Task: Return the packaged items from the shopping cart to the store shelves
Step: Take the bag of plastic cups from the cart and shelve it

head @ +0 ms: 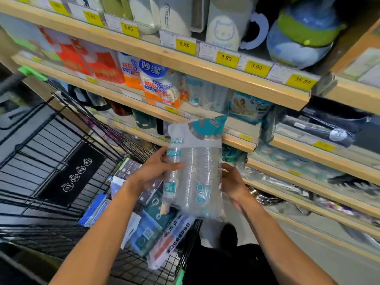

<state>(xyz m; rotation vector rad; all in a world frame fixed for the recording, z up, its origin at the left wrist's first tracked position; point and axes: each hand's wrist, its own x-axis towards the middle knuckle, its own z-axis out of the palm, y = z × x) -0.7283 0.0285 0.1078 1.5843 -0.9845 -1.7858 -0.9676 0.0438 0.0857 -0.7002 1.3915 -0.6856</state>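
A clear plastic pack of stacked transparent cups [195, 167], with teal print and a teal header, is held upright in front of the shelves. My left hand [156, 167] grips its left side and my right hand [232, 182] holds its right side. Below, the black wire shopping cart [67, 157] carries several packaged items [152, 225], among them boxes and flat packets in blue, teal and white. The wooden store shelves [205, 73] rise just behind the pack, with similar teal-printed packs [248, 105] on the level straight ahead.
Yellow price tags [226, 58] line the shelf edges. Jugs and mugs [226, 23] stand on the top shelf, and red and orange paper-cup packs [158, 85] fill the one below. Lower shelves at right hold dark wrapped goods [320, 128]. My dark shoe [228, 233] shows on the floor.
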